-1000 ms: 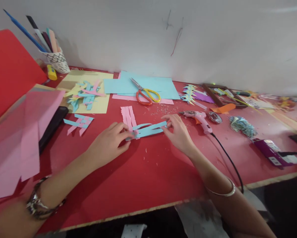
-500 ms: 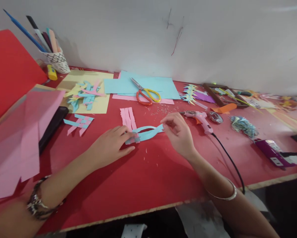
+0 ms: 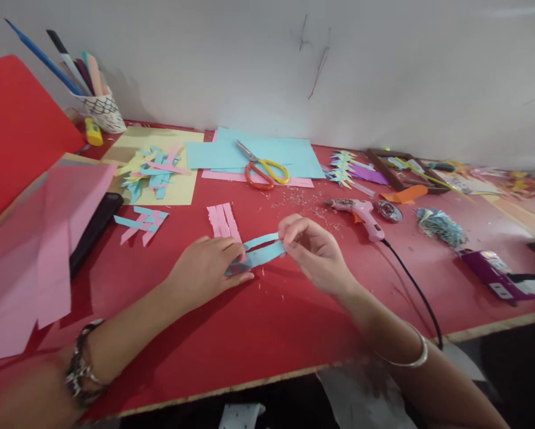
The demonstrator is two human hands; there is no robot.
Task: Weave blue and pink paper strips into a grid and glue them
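Two light-blue paper strips (image 3: pixel 266 254) stretch between my hands over the red table. My left hand (image 3: pixel 207 268) is closed on their left ends, where pink paper strips (image 3: pixel 223 220) cross them and stick out toward the wall. The fingers cover most of that crossing. My right hand (image 3: pixel 310 247) pinches the right ends of the blue strips between thumb and fingers. Left of my hands lies a small woven piece (image 3: pixel 145 223) of pink and blue strips. Scissors (image 3: pixel 261 170) with red and yellow handles rest on blue paper sheets (image 3: pixel 303 156) behind.
A pink glue gun (image 3: pixel 361 215) with a black cord lies to the right, near a purple power strip (image 3: pixel 495 274). Cut strips (image 3: pixel 155 170) are heaped on yellow paper at the back left. A pen cup (image 3: pixel 104 110) stands by the wall; pink sheets (image 3: pixel 53 250) lie at left.
My right hand has moved left and closed on the blue strips' ends, which now lie apart rather than crossed. The pink strips have shifted slightly left and toward me.
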